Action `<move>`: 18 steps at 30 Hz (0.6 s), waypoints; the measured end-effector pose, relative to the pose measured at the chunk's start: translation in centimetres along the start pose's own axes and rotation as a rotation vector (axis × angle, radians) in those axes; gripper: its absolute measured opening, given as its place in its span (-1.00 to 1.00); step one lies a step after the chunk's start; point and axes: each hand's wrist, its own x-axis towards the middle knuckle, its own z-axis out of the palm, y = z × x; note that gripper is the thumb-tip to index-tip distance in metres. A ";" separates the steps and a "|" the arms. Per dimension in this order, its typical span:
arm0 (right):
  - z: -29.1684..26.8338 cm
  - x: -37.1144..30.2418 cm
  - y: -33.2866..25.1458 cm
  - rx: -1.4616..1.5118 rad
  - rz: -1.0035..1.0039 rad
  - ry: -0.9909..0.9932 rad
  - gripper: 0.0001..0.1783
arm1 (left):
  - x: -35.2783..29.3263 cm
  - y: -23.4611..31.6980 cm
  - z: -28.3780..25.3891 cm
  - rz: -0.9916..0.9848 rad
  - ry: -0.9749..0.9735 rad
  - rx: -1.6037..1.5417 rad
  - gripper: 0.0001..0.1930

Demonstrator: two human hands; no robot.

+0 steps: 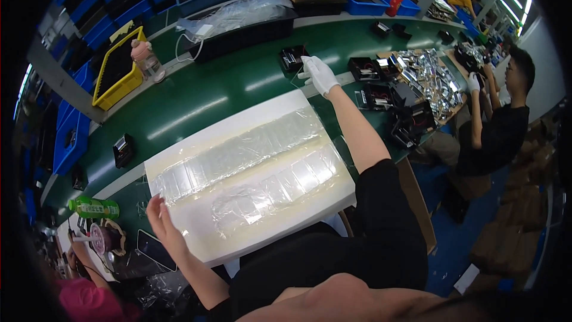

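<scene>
Across my lap and the bench edge lies a large white board (196, 235), tilted, with two rows of clear film-wrapped flat pieces (280, 182) on it. My left hand (164, 223) is bare; its outstretched fingers rest at the board's left edge. My right hand (320, 76), in a white glove, reaches over the green bench beyond the board. Its bent fingertips are at the right side of a small open black box (292, 58) with parts inside, and seem to grip that side. A thin pale wire hangs close by these fingers.
More black boxes (378, 95) and a pile of silvery pieces (429, 80) lie to the right, near a seated co-worker (497, 113). Bottles (146, 59), a phone (155, 249) and a cup (104, 237) stand or lie leftward. Bins (238, 33) line the far side.
</scene>
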 end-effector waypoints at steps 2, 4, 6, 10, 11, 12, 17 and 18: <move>1.0 3.7 1.7 -0.005 -0.007 -0.053 -0.61 | 0.4 0.2 2.0 0.047 -0.085 -0.048 -0.70; 0.1 6.3 3.8 -0.331 -0.034 -0.105 -0.61 | 0.8 0.7 4.2 0.097 -0.190 -0.099 -0.69; 1.4 6.9 3.5 -0.484 -0.059 -0.154 -0.61 | 1.1 1.3 5.7 0.117 -0.275 -0.098 -0.64; 5.8 0.4 -1.9 0.291 0.223 -0.437 -0.64 | 1.1 1.9 7.6 0.064 -0.290 -0.089 -0.33; 6.8 -2.0 -3.9 0.370 0.260 -0.460 -0.64 | 0.9 2.5 8.5 0.036 -0.304 -0.060 -0.18; 7.4 -4.1 -5.1 0.466 0.199 -0.500 -0.64 | 0.6 3.2 9.6 0.073 -0.327 -0.023 -0.05; 9.3 -13.9 -9.9 0.744 0.124 -0.804 -0.61 | -0.2 5.3 12.4 0.040 -0.428 -0.091 0.24; 8.9 -15.2 -10.1 0.732 0.093 -0.822 -0.58 | -0.2 5.5 12.6 -0.006 -0.461 -0.257 0.23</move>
